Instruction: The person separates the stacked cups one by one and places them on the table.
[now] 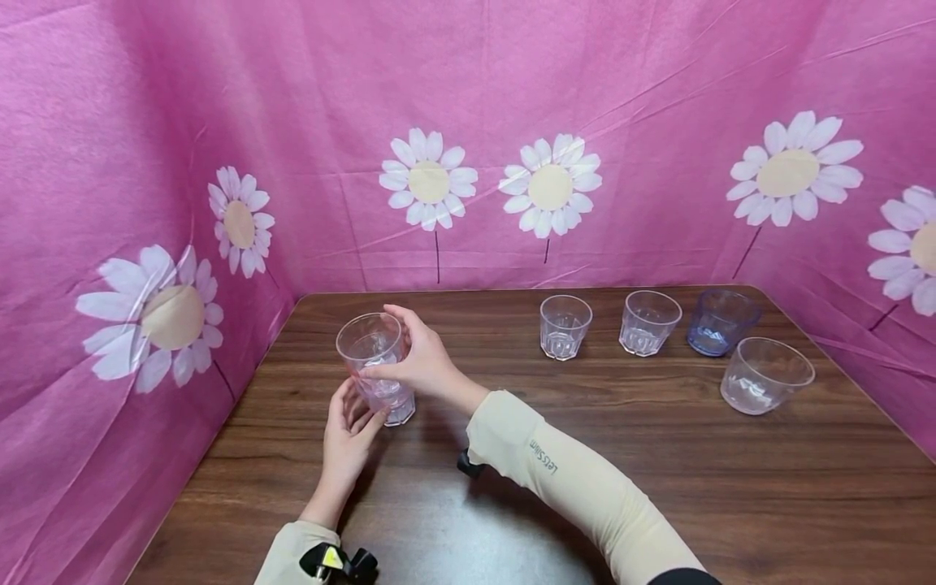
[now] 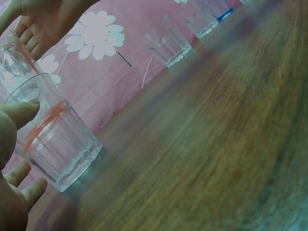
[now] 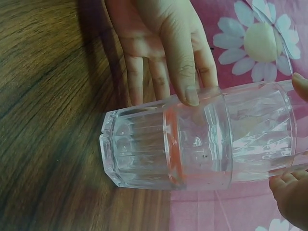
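Together, the right hand (image 1: 422, 357) pinches the upper glass (image 1: 369, 345) of a stack on the desk (image 1: 658, 455), while the left hand (image 1: 349, 426) touches the lower glass (image 1: 391, 400) with straight, spread fingers (image 3: 185, 72).

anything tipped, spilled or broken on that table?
Nothing stands out. The stacked cups stand upright on the wooden table, held by the right hand, with the left hand touching the lower cup. The four loose cups at the right also stand upright; no spill or crack shows.
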Motion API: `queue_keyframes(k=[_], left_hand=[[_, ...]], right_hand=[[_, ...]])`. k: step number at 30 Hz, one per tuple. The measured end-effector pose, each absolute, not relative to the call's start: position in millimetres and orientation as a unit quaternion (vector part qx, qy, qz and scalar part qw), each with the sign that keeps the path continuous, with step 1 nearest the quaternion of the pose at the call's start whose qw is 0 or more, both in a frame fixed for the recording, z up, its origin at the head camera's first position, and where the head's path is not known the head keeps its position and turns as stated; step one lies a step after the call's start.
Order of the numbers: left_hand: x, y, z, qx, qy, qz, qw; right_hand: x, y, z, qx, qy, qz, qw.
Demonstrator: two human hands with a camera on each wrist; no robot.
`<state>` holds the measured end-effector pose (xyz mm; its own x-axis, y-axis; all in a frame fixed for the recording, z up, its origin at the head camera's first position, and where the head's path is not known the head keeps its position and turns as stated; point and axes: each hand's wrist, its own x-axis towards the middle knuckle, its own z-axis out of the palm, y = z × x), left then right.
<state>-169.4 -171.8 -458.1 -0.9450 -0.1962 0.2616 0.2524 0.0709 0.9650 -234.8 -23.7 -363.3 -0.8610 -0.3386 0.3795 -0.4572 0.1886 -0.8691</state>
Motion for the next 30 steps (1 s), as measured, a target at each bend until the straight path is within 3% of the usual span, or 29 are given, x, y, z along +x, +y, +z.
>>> queue_keyframes(k=[30], left_hand=[[-169.5, -171.3, -458.7, -0.025, -0.713, -0.681, 0.164]], right_hand=[[-237.8, -21.0, -368.8, 0.285, -0.785, 0.538, 0.113]])
